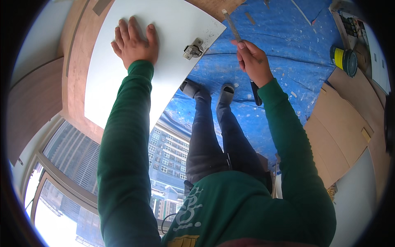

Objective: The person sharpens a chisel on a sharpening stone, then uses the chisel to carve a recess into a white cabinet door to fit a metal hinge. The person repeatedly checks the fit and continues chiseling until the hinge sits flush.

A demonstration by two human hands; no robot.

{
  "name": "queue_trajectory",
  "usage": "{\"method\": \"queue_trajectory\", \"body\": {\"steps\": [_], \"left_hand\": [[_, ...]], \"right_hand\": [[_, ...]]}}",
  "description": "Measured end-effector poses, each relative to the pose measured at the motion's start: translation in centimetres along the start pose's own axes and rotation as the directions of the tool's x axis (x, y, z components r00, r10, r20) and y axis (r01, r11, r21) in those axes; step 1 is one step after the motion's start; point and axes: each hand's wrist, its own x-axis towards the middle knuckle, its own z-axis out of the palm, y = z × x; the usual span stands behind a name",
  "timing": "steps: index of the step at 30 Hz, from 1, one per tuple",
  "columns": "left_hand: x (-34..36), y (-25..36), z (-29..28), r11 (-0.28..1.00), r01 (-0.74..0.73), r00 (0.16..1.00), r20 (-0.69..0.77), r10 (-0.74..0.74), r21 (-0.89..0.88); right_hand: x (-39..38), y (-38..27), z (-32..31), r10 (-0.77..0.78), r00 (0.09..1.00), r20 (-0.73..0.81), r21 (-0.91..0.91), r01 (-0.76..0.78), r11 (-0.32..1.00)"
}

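Observation:
My left hand (137, 43) lies flat with spread fingers on a white panel (173, 24), which rests on a brown wooden surface. A metal cabinet hinge (193, 48) is fixed near the panel's right edge, apart from my hand. Specks of debris lie by the panel's far right corner. Out to the right, over the blue sheet, my right hand (253, 61) is closed around a long narrow tool (233, 27) with a worn grey shaft and a pale tip. A black handle-like end (256, 94) shows below that hand. The tool's exact kind is unclear, and my fingers hide its middle.
A blue floor sheet (284, 61) with scraps and specks spreads under my feet. At the right are a dark bucket with a yellow label (345, 61) and cardboard sheets (339, 123). A window (68, 181) is at the lower left, a brown board (37, 103) at the far left.

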Motion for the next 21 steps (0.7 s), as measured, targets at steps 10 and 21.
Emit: {"method": "queue_trajectory", "body": {"steps": [10, 21], "left_hand": [[0.6, 0.1, 0.5, 1.0, 0.001, 1.0, 0.002, -0.001, 0.017], [0.7, 0.2, 0.4, 1.0, -0.006, 1.0, -0.007, 0.006, 0.021]], "right_hand": [[3.5, 0.4, -1.6, -0.366, 0.921, 0.132, -0.446, 0.385, 0.808], [4.2, -0.7, -1.2, -0.389, 0.91, 0.147, -0.481, 0.409, 0.776]]}}
